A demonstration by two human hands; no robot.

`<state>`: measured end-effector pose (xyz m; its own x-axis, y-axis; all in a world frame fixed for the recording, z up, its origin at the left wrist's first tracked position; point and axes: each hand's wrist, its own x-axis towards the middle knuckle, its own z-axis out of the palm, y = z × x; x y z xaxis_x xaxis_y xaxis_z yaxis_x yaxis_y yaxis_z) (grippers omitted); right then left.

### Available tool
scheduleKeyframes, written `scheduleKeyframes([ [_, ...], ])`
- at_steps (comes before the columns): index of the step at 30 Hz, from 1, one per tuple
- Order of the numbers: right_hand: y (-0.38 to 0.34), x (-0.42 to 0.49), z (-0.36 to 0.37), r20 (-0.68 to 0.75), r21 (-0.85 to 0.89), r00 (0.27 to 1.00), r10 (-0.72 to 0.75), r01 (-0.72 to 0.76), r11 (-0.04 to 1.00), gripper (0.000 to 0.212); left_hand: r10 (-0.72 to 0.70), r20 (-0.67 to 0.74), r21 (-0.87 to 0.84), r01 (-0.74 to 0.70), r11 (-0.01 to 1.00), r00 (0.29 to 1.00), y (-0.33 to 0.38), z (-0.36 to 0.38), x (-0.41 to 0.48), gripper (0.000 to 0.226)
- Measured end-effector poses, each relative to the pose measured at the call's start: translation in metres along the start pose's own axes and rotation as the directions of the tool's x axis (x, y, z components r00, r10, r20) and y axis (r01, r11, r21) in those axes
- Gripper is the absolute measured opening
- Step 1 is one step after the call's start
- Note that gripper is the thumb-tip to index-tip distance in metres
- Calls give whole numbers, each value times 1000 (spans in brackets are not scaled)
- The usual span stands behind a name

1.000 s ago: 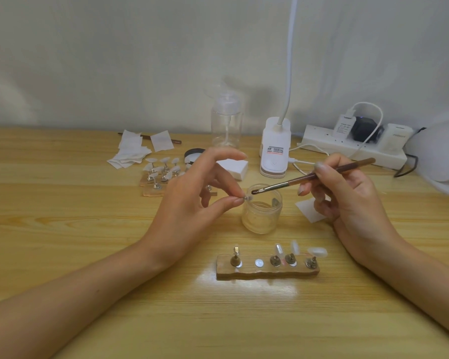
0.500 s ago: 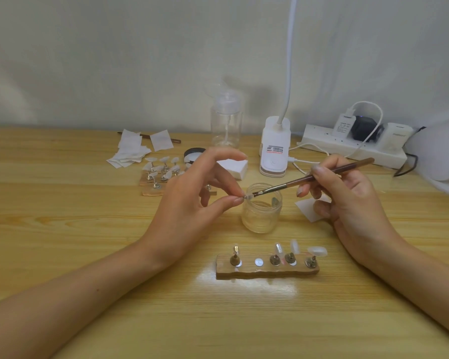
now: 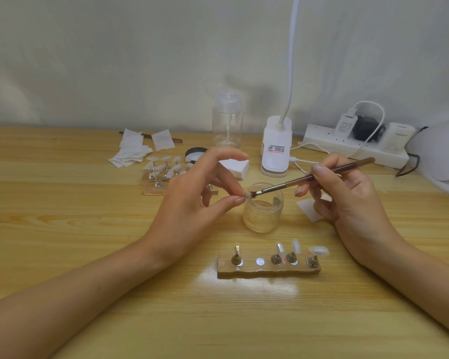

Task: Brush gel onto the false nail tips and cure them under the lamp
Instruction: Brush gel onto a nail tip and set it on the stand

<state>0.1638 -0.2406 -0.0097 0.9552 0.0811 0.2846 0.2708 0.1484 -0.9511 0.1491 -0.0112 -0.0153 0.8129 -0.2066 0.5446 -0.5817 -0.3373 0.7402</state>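
- Across the whole view: a pale wooden tabletop [image 3: 62, 229] set against a whitish wall.
- Back left: a loose pile of white wipes [image 3: 130, 154], with a brown stick [image 3: 178, 140] poking out from beneath two of them.
- Just right of the pile: spare nail tips [image 3: 161, 168] perched on small metal stands, clustered on a wooden base. Beside them, a black-rimmed lid [image 3: 196, 152], partly hidden by fingers.
- Left grip [image 3: 189, 203] raised over the tabletop, thumb and one fingertip pinching a small clear nail tip [image 3: 248, 195], remaining fingers fanned upward. Pinch held just above the left rim of the jar.
- Behind that: a clear pump bottle [image 3: 227, 123] upright near the wall, and a white block [image 3: 237, 167] lying nearer, partly behind the fingers.
- Centre: an open glass jar [image 3: 263, 216] standing on the tabletop, contents clear, fill level hard to tell.
- Nearest the camera: a wooden holder strip [image 3: 268, 271] with a bare metal stand at its left end, a bare round disc next, then three nail tips [image 3: 318, 251] on the stands to the right.
- Behind the jar: a white clip lamp [image 3: 275, 149], gooseneck rising out of frame.
- Brush [image 3: 309, 178] slanting down to the left, bristles touching the pinched nail tip.
- Right grip [image 3: 347, 200] curled round the brush handle pen-fashion, over a single white wipe [image 3: 306, 207].
- Back right: a white power strip [image 3: 355, 149] with plugs in it.
- Right edge: a white domed curing lamp [image 3: 441, 156], cut off by the frame.
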Motion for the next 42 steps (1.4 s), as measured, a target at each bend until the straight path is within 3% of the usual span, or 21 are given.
scheduleKeyframes([
  [42,-1,-1,-1,2,5,1000,-21,21,1000,17,-5,-18,5,5,1000,1000,-3,2,0,50],
])
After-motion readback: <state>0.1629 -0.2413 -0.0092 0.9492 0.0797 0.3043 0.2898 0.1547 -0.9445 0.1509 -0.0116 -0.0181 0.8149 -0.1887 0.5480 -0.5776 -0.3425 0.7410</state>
